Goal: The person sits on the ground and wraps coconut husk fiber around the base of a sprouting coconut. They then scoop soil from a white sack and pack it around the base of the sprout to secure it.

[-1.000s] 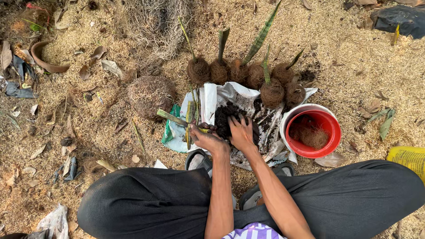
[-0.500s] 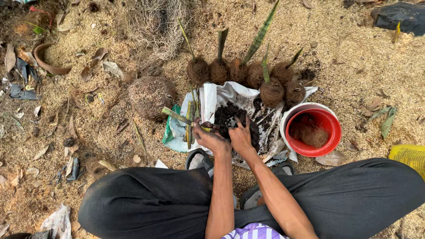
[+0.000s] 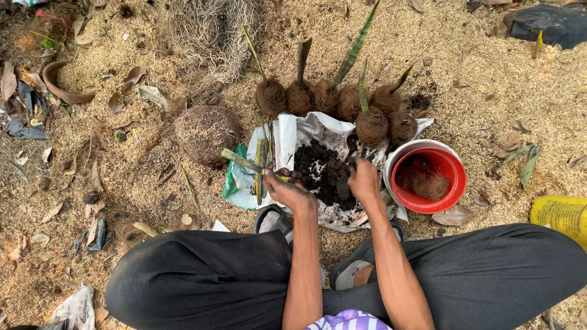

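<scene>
Husk-strewn ground (image 3: 489, 91); left hand (image 3: 287, 190) grips a cutting (image 3: 244, 162), right hand (image 3: 363, 180) seemingly cupped in soil (image 3: 318, 168).

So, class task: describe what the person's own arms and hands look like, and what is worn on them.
Both forearms are bare, with no gloves, watch or bracelets on the left hand or right hand. A purple and white patterned garment shows at the bottom edge; no sleeves show on the forearms.

White sack (image 3: 293, 131): I see it spread flat at centre, green-printed left edge, dark soil heaped on it.
Yellow package (image 3: 559, 214): near right edge, partly cut off.
Black bag (image 3: 547, 24): far right corner, crumpled.
</scene>
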`<state>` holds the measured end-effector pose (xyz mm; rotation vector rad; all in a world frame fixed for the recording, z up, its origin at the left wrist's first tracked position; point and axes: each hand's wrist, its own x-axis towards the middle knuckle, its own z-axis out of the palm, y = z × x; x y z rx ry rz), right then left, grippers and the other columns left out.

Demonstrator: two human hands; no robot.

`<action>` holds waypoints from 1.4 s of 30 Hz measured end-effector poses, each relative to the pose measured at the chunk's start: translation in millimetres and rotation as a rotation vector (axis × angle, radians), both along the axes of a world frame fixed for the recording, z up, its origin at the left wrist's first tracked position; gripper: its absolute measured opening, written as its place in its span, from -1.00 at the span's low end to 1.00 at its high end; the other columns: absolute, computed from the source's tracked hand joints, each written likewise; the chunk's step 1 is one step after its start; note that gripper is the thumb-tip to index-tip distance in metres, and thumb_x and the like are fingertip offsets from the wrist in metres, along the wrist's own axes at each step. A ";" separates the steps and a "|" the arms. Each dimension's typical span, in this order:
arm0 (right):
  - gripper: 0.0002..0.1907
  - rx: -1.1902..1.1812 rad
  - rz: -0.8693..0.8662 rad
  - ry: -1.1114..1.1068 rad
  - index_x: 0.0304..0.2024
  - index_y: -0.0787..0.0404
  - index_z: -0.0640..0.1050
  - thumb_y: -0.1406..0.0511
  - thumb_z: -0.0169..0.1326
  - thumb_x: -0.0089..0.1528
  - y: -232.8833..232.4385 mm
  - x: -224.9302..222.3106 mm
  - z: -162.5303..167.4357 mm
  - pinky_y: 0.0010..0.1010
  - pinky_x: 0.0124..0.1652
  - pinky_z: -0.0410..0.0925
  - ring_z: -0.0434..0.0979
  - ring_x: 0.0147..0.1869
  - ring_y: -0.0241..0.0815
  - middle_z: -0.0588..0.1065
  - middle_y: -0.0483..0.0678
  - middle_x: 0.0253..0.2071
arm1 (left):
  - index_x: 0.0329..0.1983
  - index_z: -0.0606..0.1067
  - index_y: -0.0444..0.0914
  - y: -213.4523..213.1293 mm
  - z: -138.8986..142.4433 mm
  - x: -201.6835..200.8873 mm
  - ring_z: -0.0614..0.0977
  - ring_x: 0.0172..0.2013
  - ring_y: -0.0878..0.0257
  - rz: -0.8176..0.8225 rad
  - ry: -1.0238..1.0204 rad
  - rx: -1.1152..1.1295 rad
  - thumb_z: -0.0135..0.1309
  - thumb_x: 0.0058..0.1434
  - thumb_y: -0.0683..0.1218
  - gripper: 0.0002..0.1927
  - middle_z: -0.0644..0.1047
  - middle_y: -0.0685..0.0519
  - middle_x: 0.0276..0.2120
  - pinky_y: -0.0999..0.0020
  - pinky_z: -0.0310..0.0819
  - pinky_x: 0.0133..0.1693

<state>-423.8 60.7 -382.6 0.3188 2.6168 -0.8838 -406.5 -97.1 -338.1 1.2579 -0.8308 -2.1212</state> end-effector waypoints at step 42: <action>-0.09 -0.157 -0.228 0.190 0.25 0.31 0.28 0.11 0.48 0.04 -33.9 19.4 -15.1 -0.07 0.05 0.41 0.57 0.07 0.18 0.53 0.21 0.04 | -0.05 0.52 -0.22 -1.4 10.5 4.5 0.33 -0.43 0.34 0.050 0.129 0.010 -0.01 0.43 0.03 -0.75 0.32 0.12 -0.41 0.39 0.23 -0.42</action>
